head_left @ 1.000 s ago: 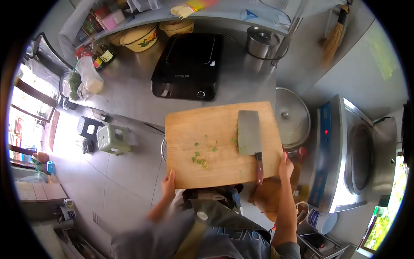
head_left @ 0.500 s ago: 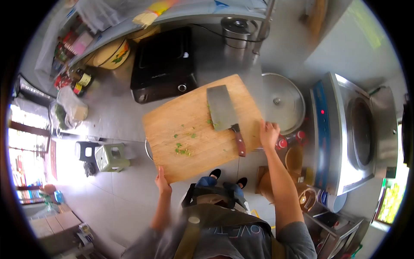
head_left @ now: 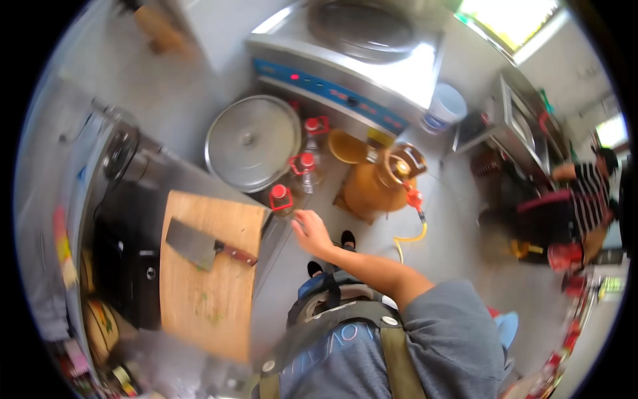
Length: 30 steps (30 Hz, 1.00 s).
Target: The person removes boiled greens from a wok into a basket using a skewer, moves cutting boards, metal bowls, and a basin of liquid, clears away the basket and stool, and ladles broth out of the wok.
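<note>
A wooden cutting board (head_left: 229, 292) lies on the metal counter at the left. On it rests a cleaver (head_left: 193, 243) with a dark blade and a reddish-brown handle, beside green chopped bits (head_left: 211, 314). My right hand (head_left: 312, 234) is in the air to the right of the board, touching nothing that I can see. Its fingers are loosely bent and somewhat apart. Nearest to it stands a clear bottle with a red cap and handle (head_left: 281, 197); two similar bottles are behind. My left hand is out of view.
A large round metal lid (head_left: 252, 143) is beside the bottles. An orange gas cylinder (head_left: 375, 189) with a yellow hose (head_left: 417, 236) stands on the floor below the steel cooker (head_left: 345, 80). A black appliance (head_left: 126, 266) sits on the counter. Another person (head_left: 585, 199) is at the right.
The board, held in both hands before, now lies on the counter with the cleaver on it. My right hand has let go. The view has turned right, and my left hand has left it.
</note>
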Motion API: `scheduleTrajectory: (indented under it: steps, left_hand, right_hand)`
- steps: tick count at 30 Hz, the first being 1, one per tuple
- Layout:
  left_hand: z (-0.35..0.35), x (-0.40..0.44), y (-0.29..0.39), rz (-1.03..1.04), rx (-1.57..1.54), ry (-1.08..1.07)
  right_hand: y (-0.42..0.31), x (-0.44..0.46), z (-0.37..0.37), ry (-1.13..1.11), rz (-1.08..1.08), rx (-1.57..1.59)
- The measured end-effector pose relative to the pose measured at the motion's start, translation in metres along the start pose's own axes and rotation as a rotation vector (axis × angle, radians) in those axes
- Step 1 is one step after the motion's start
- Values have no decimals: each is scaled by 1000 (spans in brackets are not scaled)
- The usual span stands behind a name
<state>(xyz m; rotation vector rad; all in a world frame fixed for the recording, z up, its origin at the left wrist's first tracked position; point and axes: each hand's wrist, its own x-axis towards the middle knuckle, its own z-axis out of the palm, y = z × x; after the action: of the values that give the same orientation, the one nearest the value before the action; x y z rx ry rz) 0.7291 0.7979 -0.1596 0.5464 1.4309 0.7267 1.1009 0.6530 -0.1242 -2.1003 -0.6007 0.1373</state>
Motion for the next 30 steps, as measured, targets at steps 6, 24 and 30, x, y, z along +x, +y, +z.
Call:
scheduleTrajectory:
  steps: [6,24,30]
  left_hand:
    - [99,-20,-27,-227,624,-462]
    - [366,-232,-294,224,2238,-2271]
    - [359,-372,-362,1444,2386,-2346]
  right_hand:
    - [129,-137,-102,247,442,-120]
    - [276,-277,-260,710,1314,168]
    - [253,-311,-298,1098,1225,506]
